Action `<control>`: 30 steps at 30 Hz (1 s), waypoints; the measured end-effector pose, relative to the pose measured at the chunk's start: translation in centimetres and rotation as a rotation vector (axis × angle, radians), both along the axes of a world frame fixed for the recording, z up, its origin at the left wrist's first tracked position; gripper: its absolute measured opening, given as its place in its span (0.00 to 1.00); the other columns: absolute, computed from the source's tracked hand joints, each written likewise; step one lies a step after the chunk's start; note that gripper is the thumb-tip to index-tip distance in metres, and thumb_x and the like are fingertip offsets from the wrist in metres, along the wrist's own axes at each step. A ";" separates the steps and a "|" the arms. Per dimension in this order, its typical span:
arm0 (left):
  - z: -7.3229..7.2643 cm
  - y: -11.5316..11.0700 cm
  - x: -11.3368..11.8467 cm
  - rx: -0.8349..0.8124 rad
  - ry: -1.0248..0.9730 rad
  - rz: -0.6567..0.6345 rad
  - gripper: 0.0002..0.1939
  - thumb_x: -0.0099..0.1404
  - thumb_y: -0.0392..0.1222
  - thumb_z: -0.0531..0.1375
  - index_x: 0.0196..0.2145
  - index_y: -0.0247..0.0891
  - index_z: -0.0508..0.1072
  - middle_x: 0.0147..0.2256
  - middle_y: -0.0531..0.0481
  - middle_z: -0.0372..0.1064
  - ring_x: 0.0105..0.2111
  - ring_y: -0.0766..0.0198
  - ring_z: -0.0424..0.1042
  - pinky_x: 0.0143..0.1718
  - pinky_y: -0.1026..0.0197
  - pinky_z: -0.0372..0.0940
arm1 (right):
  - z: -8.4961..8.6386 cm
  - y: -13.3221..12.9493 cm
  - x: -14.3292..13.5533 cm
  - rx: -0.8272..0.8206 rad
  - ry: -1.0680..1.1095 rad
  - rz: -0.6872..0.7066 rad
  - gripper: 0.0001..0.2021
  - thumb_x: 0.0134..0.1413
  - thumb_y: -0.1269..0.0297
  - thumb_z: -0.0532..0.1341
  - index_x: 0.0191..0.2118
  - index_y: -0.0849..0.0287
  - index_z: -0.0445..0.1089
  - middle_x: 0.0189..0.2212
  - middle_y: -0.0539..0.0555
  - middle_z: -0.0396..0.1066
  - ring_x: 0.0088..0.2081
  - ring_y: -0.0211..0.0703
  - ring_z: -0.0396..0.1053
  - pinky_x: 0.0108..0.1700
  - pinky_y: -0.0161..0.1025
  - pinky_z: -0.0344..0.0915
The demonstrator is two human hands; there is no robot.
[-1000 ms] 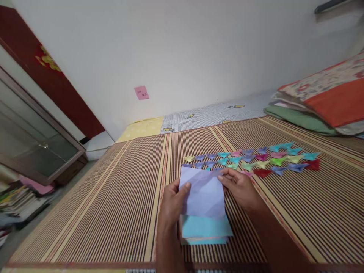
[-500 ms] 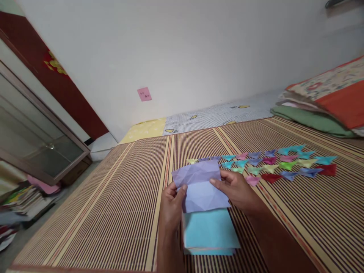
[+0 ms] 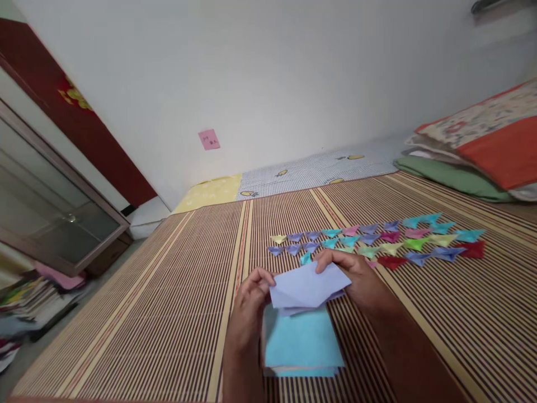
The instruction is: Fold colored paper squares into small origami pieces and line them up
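Behind everything was the pale wall (image 3: 293, 84), and before it I saw, from my distant place, the striped mat (image 3: 188, 302). My left hand (image 3: 251, 294) and right hand (image 3: 356, 274) had their fingers pinched narrowly, holding the folded purple sheet (image 3: 304, 286) at its two sides, above the blue-topped paper stack (image 3: 302, 341). Beyond, small folded papers (image 3: 417, 243) lay in rows.
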State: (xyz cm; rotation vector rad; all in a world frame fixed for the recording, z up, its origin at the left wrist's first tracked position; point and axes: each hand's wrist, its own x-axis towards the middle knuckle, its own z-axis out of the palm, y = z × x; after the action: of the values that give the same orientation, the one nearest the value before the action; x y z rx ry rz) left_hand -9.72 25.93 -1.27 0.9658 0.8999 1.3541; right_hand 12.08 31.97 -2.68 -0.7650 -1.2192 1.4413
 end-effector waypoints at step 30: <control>0.0 0.4 2.4 -0.012 0.189 0.171 0.10 0.57 0.43 0.71 0.32 0.36 0.77 0.22 0.56 0.67 0.22 0.71 0.61 0.24 0.68 0.56 | 0.7 -0.9 -1.1 0.111 -0.182 0.018 0.13 0.53 0.53 0.70 0.30 0.59 0.75 0.24 0.48 0.68 0.27 0.40 0.64 0.29 0.36 0.61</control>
State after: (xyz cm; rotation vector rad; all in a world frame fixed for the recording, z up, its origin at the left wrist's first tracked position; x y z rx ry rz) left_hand -7.27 26.32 -1.31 1.0391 1.1541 1.4147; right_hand 10.96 31.05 -1.97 -0.8239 -1.4360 1.3288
